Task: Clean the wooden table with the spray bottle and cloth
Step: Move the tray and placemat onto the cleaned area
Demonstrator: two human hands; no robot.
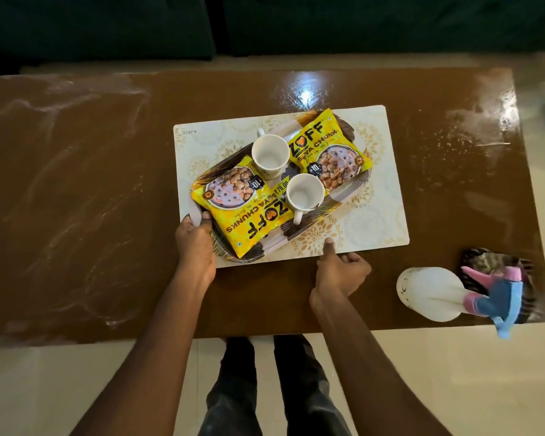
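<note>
Lying on its side at the counter's [76, 184] near-right corner, nozzle rightward over the cloth [497, 262], the spray bottle [428, 292] sits nearer the right hand [340, 275], thumb pressing the placemat [387, 215], while the left hand [195, 243] grips the tray [224, 250].

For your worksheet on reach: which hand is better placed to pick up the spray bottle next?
The right hand. It rests at the placemat's near edge, nearer the spray bottle, while the left hand grips the tray.
</note>
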